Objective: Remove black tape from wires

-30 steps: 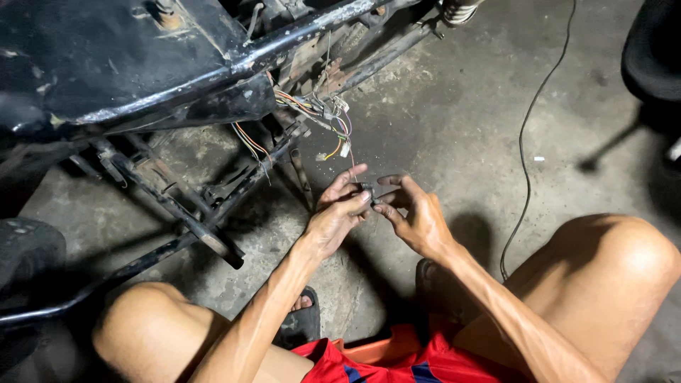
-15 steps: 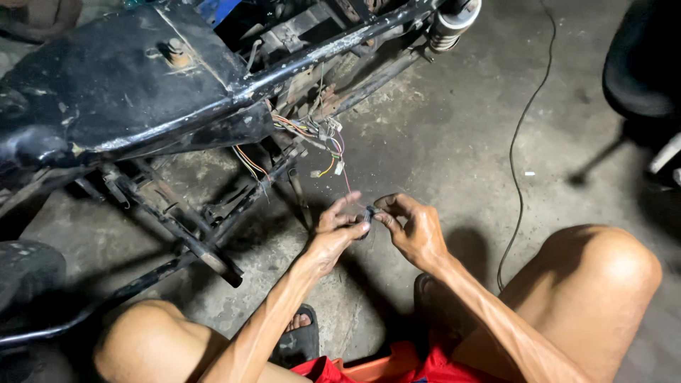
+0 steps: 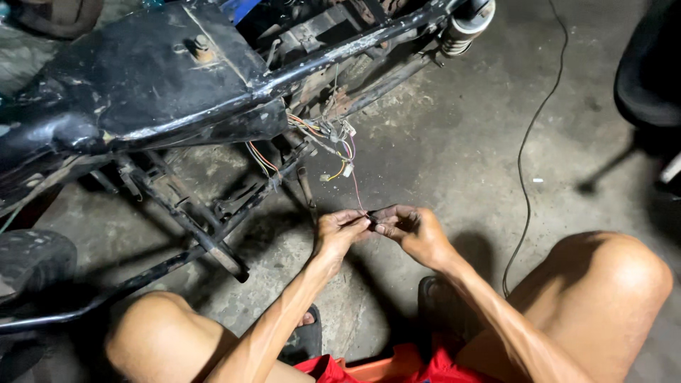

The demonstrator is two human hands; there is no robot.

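My left hand (image 3: 337, 232) and my right hand (image 3: 415, 230) meet over the concrete floor, fingertips pinched together on the end of a thin pink wire (image 3: 357, 195). That wire runs up to a bundle of coloured wires with small white connectors (image 3: 333, 138) hanging from a black motorcycle frame (image 3: 163, 92). The small piece between my fingertips is mostly hidden by the fingers.
Black frame tubes and a stand (image 3: 198, 227) lie left of my hands. A chrome shock absorber (image 3: 464, 25) sits at the top. A thin black cable (image 3: 528, 149) snakes over the floor on the right, and a dark tyre (image 3: 649, 64) stands at the far right. My bare knees flank the hands.
The view has tilted so my hands sit slightly lower in frame. Both hands stay joined on the wire end, fingers pinched a little tighter together.
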